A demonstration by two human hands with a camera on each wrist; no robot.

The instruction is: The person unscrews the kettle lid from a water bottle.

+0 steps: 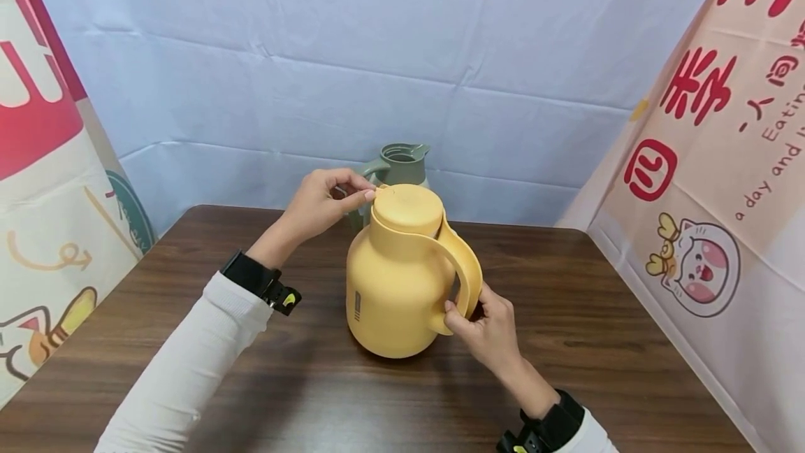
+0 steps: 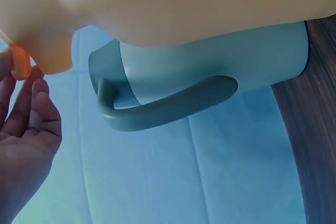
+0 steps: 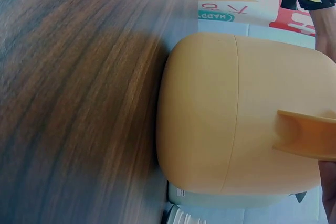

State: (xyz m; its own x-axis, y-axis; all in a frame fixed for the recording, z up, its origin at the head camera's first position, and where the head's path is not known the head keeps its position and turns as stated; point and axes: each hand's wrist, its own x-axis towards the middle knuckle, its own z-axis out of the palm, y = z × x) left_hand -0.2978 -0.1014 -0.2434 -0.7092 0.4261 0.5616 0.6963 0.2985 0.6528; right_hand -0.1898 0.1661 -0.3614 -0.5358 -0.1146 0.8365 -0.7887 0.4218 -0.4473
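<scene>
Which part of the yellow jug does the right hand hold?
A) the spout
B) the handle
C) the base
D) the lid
B: the right hand grips the lower handle of the yellow jug, while the left hand pinches at the lid.

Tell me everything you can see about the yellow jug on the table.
The yellow jug stands upright on the dark wooden table, matte, plastic-looking, round-bodied, with a flat lid in place and a broad loop handle. The right hand holds the handle's lower end; the left hand pinches the lid's edge. A green jug stands behind it.
</scene>
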